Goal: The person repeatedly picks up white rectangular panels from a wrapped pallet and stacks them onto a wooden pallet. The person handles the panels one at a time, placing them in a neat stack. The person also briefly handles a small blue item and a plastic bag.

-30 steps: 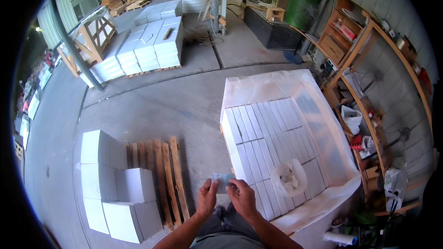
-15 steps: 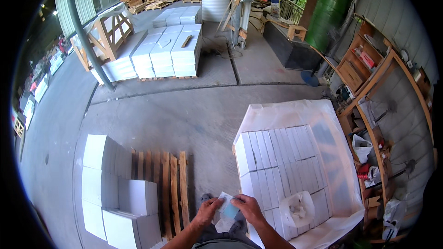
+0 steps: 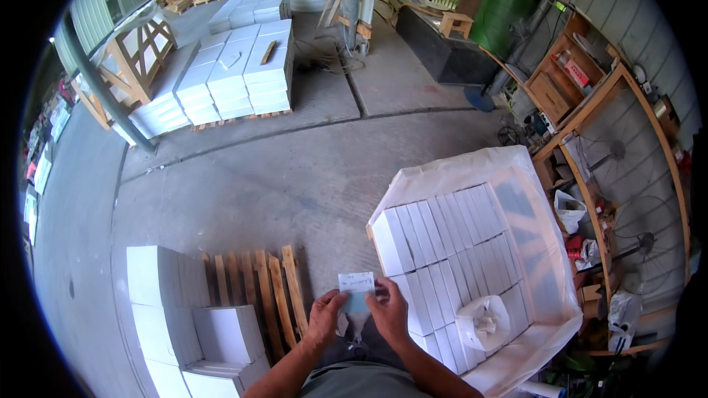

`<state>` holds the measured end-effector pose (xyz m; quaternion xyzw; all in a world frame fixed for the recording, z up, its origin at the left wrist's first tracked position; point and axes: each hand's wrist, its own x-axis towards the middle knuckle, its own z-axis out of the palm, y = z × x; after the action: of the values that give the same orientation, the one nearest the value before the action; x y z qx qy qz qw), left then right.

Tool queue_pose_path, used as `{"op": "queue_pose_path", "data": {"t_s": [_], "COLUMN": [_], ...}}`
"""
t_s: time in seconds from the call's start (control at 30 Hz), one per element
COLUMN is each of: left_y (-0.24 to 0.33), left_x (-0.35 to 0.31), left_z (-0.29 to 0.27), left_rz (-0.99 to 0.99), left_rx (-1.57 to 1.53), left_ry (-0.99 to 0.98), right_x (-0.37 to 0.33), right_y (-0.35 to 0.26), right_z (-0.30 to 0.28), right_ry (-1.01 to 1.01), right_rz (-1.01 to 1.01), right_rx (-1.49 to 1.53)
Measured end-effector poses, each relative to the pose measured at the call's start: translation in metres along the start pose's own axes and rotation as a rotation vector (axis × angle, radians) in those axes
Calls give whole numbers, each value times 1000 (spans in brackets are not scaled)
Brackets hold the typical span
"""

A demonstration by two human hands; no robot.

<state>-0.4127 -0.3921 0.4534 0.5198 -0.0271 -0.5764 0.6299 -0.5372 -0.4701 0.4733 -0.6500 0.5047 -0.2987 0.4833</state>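
concrete floor (image 3: 295, 177) of an open shed, daylight. low centre: left hand (image 3: 325, 318) and right hand (image 3: 389, 312), both in a closed grip on one small pale paper slip (image 3: 355, 283), held up between them by its lower edge, above the person's lap. just right of the hands: stack of white blocks (image 3: 450, 250) standing in an opened clear plastic wrap (image 3: 531, 214), a bunched roll of film (image 3: 483, 320) lying on top. left: wooden pallet (image 3: 254, 295), partly loaded with white boxes (image 3: 177, 309). far back: second pallet of white boxes (image 3: 236, 74), wooden frame (image 3: 140, 51), green tank (image 3: 509, 0). right wall: wooden shelving (image 3: 590, 103).
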Motion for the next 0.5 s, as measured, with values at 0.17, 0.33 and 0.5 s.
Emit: {"op": "queue_pose_path", "data": {"t_s": [0.17,0.33,0.5], "left_y": [28,48,81], "left_x": [40,98,144], "left_z": [4,12,33], "left_rz": [-30,75,177], "left_rx": [125,284,310], "left_ry": [10,-119,-150], "right_x": [57,124,190], "right_y": [-26,-4,-5], "right_z": [-3,8,12], "right_ry": [-152,-283,-442], "right_rz": [-607,-487,-345], "right_rx": [-384,-238,-43]}}
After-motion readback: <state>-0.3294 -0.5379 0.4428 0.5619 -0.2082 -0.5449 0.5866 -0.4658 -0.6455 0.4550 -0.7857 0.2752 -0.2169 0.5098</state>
